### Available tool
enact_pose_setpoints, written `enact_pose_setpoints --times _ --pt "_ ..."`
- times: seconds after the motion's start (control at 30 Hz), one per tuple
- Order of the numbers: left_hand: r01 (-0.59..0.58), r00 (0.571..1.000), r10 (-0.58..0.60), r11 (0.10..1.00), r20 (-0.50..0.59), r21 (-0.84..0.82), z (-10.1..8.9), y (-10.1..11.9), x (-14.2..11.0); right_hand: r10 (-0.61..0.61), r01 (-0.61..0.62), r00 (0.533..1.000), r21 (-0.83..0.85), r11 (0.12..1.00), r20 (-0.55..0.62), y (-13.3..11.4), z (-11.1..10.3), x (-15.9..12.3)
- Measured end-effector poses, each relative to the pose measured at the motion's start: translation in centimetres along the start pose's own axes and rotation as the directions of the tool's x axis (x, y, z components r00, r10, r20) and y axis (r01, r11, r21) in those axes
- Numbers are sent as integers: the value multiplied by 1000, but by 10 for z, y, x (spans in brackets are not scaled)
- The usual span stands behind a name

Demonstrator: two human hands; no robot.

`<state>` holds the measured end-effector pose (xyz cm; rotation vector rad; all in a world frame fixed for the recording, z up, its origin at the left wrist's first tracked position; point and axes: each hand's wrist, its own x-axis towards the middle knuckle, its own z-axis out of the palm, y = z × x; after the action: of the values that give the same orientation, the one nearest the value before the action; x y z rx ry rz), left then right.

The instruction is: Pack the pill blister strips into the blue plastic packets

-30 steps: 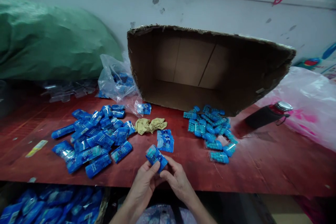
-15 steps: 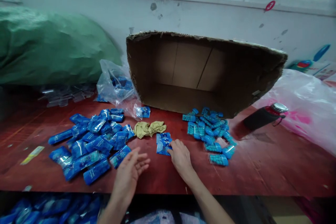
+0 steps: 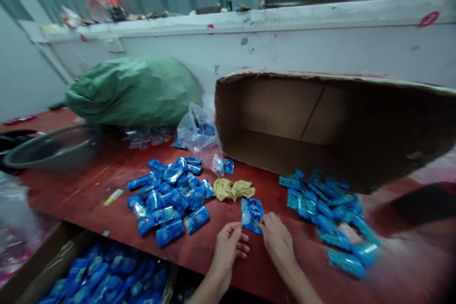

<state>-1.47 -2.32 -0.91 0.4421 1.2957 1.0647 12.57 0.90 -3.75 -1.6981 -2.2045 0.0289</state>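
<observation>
A flat blue printed card or sleeve (image 3: 251, 213) lies on the red table in front of me. At its right edge, my right hand (image 3: 278, 238) is closed with thumb and fingertips on it. My left hand (image 3: 230, 247) hovers just short of the card's lower left, palm inward, fingers loosely curled and apart, holding nothing. Left of it sits a pile of shiny blue wrapped packs (image 3: 171, 194). To the right lie clear packs of light-blue beads or pellets (image 3: 324, 213), somewhat blurred. Behind the card is a crumpled yellowish cloth (image 3: 234, 189).
A big cardboard box (image 3: 263, 152) lies open toward me at the back. Beside it are a clear bag (image 3: 195, 137) with blue pieces and a green sack (image 3: 135, 92). A grey basin (image 3: 53, 152) stands far left. Below the table edge, a carton (image 3: 39, 261) holds blue packs.
My view has swung left, bringing the basin and lower carton into sight. My left hand has come closer to the card; my right hand stays at its right edge.
</observation>
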Motion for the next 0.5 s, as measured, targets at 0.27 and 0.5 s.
enact_pose_setpoints --times 0.27,0.5 --pt "-6 1000 5 999 11 34 3 -11 8 -180 176 941 -41 984 -285 20 32 -1" --pt "-83 997 82 992 14 93 9 -7 8 -95 211 944 355 911 -316 -1 13 -16"
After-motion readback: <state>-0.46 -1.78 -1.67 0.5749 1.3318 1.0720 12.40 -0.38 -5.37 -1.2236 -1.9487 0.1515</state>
